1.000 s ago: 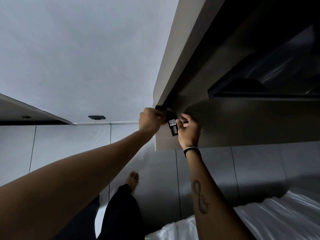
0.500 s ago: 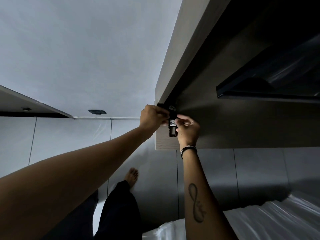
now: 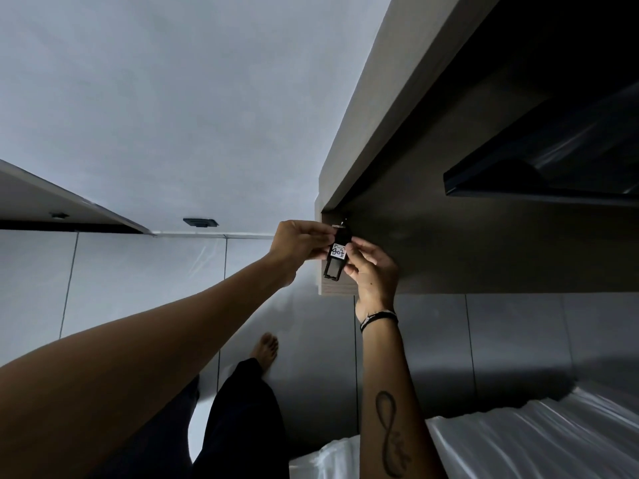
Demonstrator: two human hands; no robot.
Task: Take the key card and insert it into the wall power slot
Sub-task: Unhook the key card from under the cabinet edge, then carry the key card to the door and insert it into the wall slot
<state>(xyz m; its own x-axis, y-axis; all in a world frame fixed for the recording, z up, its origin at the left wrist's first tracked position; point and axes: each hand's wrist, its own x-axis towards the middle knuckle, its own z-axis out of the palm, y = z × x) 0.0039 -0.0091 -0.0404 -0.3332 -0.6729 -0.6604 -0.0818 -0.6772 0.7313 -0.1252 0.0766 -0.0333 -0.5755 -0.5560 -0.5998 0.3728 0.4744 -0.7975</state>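
Note:
The key card (image 3: 334, 261) is a black oblong tag with a white label reading 407 and a metal ring at its top end. It hangs upright in front of the corner of a wooden panel (image 3: 449, 257). My left hand (image 3: 300, 246) pinches its upper part from the left. My right hand (image 3: 374, 271) holds its right edge with the fingertips. A small dark rectangular fitting (image 3: 201, 222) sits on the white wall to the left, well apart from both hands.
A dark screen (image 3: 553, 160) is mounted on the wooden panel at the right. White bedding (image 3: 536, 437) fills the lower right. My dark trouser leg (image 3: 242, 420) and bare foot (image 3: 266, 350) show over grey tiles below the hands.
The tag has turned its label towards me and shows more of its length between the hands. Both hands stay at the panel's corner.

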